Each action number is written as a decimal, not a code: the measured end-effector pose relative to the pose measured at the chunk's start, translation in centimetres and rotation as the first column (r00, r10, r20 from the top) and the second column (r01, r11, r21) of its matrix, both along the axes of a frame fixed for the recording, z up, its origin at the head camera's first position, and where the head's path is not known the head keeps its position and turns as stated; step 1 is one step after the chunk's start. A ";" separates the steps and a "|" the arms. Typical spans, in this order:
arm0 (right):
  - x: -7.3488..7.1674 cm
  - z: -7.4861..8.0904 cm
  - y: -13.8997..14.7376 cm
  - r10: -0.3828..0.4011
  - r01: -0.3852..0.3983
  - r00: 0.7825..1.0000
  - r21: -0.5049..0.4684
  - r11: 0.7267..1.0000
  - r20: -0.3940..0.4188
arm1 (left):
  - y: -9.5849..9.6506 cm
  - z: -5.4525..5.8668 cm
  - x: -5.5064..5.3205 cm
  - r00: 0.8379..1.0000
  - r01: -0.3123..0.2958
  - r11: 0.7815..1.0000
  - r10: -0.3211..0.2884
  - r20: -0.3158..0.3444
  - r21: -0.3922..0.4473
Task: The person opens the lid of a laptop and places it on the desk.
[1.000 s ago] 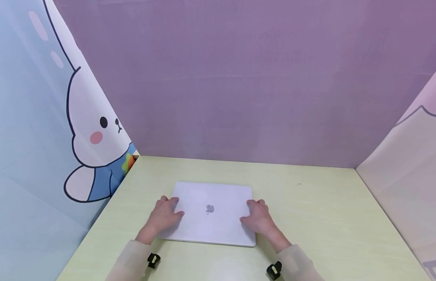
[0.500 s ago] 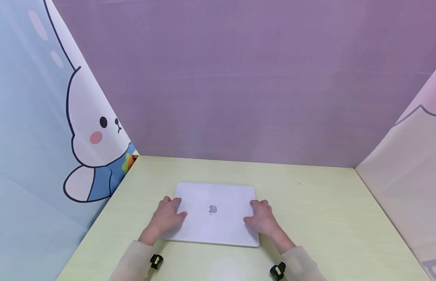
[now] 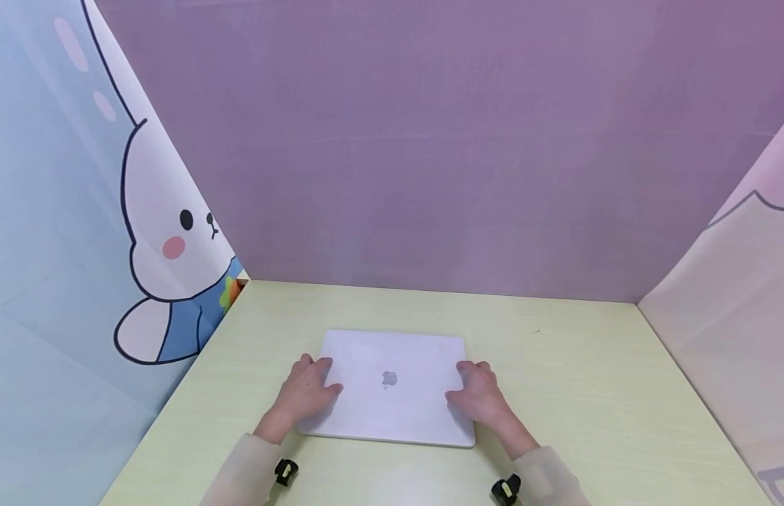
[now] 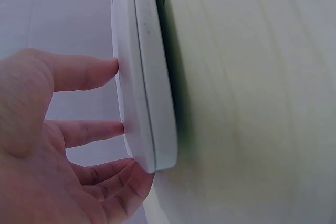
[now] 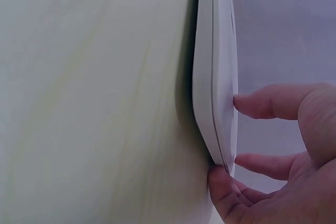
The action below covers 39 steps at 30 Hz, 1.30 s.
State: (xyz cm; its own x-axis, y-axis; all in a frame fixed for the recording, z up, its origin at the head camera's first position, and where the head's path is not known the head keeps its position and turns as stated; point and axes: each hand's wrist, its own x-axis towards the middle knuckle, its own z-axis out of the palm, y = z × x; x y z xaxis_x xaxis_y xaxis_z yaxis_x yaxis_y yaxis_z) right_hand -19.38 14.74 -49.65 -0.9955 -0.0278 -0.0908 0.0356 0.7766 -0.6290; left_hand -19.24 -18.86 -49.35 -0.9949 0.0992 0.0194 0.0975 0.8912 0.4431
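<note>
A closed silver laptop (image 3: 392,407) with a dark apple logo on its lid lies on the table in the head view. My left hand (image 3: 308,390) grips its left side. In the left wrist view the thumb and index fingertip press on the lid of the laptop (image 4: 149,87), and the other fingers (image 4: 123,190) curl at its side edge. My right hand (image 3: 480,393) grips the right side. The right wrist view shows its thumb and a finger on the lid, with another fingertip (image 5: 219,177) against the laptop's (image 5: 210,77) lower side edge.
The pale yellow-green table (image 3: 588,393) stretches to a purple cloth backdrop (image 3: 430,154). A light blue panel with a cartoon rabbit (image 3: 171,232) borders it at left, and a pale pink panel (image 3: 733,316) at right. Small black devices (image 3: 506,490) sit at both wrists.
Both hands and the laptop between them have shifted a little to the right across the table. Their hold on its two sides looks the same.
</note>
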 end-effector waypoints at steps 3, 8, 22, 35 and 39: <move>0.0 0.0 0.1 -0.010 0.010 1.000 -0.008 1.000 0.004 | 0.2 0.0 0.0 1.000 0.008 1.000 -0.008 0.003 -0.004; 0.1 0.0 0.4 -0.027 0.027 1.000 -0.029 0.999 0.016 | 0.4 0.0 0.1 1.000 0.010 1.000 -0.010 0.000 -0.012; 0.7 0.1 1.4 -0.028 0.029 0.999 -0.037 0.999 0.020 | 1.3 -0.1 0.4 0.999 0.034 0.999 -0.034 0.002 -0.013; 1.1 0.3 2.8 -0.018 0.019 1.000 -0.042 0.999 0.009 | 2.7 -0.1 0.3 0.999 0.034 0.999 -0.034 0.014 -0.003; 1.1 0.1 3.2 -0.012 0.012 1.000 -0.043 0.999 0.006 | 3.1 -0.2 0.4 1.000 0.025 1.000 -0.025 0.013 -0.007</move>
State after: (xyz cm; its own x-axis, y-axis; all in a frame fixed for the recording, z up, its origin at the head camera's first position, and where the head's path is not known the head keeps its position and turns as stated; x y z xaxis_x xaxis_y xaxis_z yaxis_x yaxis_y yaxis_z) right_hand -18.32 17.96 -49.59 -0.9952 -0.0196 -0.0955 0.0487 0.7483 -0.6616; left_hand -18.84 -15.74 -49.51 -0.9922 0.1245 0.0053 0.1142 0.8918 0.4378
